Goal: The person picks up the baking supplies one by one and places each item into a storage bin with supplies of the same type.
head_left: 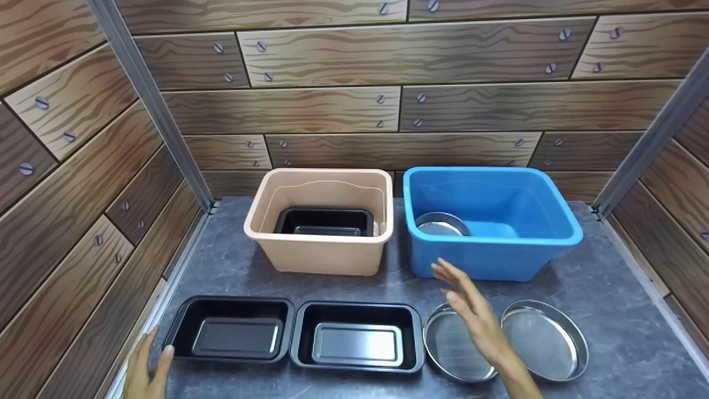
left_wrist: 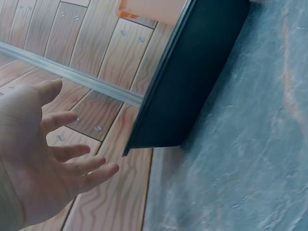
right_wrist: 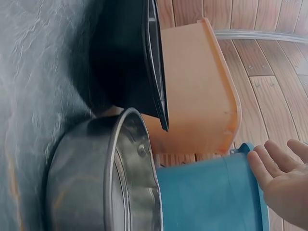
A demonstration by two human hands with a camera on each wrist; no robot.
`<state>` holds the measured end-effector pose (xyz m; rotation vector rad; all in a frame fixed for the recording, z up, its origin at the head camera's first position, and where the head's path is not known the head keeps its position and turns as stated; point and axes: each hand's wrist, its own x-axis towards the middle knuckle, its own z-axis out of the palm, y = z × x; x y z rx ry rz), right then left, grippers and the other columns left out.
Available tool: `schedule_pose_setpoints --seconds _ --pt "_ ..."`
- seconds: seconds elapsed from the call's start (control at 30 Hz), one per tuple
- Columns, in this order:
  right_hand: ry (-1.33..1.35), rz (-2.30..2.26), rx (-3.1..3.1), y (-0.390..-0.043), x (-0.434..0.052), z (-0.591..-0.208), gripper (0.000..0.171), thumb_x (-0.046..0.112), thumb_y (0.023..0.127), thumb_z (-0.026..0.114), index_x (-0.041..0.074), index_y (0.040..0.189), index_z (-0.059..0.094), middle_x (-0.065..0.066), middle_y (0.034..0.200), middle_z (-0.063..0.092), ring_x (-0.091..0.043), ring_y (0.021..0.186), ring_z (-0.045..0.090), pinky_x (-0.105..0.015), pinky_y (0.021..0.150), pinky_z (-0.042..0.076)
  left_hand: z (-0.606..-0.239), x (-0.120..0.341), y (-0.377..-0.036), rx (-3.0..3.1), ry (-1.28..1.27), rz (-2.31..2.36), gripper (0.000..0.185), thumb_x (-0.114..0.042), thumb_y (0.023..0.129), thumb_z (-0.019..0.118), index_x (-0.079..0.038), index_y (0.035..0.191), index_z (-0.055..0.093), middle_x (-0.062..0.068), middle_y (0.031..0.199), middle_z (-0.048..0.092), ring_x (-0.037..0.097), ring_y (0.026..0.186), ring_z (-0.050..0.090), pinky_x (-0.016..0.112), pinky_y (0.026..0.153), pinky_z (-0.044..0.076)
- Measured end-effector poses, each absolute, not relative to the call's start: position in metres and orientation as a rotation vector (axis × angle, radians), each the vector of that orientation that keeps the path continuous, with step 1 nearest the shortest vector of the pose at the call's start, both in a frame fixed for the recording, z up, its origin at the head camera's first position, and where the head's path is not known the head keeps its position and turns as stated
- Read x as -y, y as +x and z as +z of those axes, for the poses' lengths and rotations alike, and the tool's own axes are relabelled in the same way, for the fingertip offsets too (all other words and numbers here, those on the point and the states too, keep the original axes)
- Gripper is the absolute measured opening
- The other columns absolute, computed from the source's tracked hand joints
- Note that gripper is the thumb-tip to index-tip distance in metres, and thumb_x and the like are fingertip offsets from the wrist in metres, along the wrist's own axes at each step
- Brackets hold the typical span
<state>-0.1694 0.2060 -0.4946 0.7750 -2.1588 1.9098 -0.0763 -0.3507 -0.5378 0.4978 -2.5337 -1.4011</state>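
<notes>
right hand (head_left: 471, 313) empty, fingers straight, above round pan (head_left: 455, 344) | blue tub (head_left: 490, 221) just beyond

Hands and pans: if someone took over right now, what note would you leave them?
Left hand: open, empty, beside the left black pan.
Right hand: open, empty, above the left round tin.
Done: one black pan in the beige tub, one round tin in the blue tub.
Left on the counter: two black pans, second, and two round tins, second.
</notes>
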Motion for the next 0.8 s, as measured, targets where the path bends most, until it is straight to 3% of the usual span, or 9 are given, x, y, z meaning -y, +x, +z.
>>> schedule_pose_setpoints --seconds 0.17,0.33,0.5,0.6,0.8 --pt "0.795 1.976 2.16 -0.176 -0.2 -0.497 0.052 0.002 0.102 0.037 0.01 0.153 0.028 -0.01 0.151 0.039 -0.035 0.138 0.034 -0.027 0.11 0.037 -0.547 0.35 -0.081 2.511 0.542 -1.442 0.066 -0.035 0.102 0.046 -0.007 0.155 0.018 0.033 0.156 0.003 0.055 0.141 0.009 0.073 0.101 0.029" --pt "0.83 1.994 2.131 -0.182 -0.194 -0.502 0.051 0.001 0.102 0.038 0.008 0.152 0.03 -0.012 0.151 0.039 -0.035 0.138 0.035 -0.026 0.11 0.037 -0.555 0.352 -0.081 2.515 0.58 -1.414 0.066 -0.036 0.101 0.047 -0.006 0.154 0.021 0.034 0.156 0.006 0.057 0.137 0.017 0.071 0.101 0.032" --pt "0.818 2.009 2.11 -0.188 -0.188 -0.503 0.049 0.0 0.102 0.04 0.007 0.15 0.034 -0.012 0.149 0.042 -0.031 0.137 0.038 -0.025 0.108 0.039 -0.562 0.351 -0.084 2.483 0.561 -1.361 0.063 -0.033 0.099 0.051 -0.004 0.151 0.029 0.031 0.153 0.022 0.053 0.134 0.03 0.067 0.103 0.033" --pt "0.81 2.027 2.097 -0.192 -0.183 -0.503 0.049 0.0 0.101 0.041 0.006 0.149 0.035 -0.011 0.149 0.042 -0.033 0.137 0.037 -0.026 0.108 0.039 -0.566 0.352 -0.087 2.472 0.569 -1.374 0.064 -0.034 0.099 0.053 -0.005 0.151 0.03 0.029 0.153 0.026 0.052 0.135 0.031 0.063 0.106 0.03" --pt "0.749 2.036 2.098 -0.198 -0.171 -0.507 0.051 0.003 0.101 0.044 0.01 0.15 0.034 -0.011 0.149 0.042 -0.035 0.137 0.036 -0.028 0.109 0.039 -0.57 0.354 -0.09 2.476 0.635 -1.447 0.066 -0.037 0.1 0.049 -0.007 0.153 0.024 0.028 0.156 0.021 0.054 0.135 0.026 0.064 0.108 0.026"
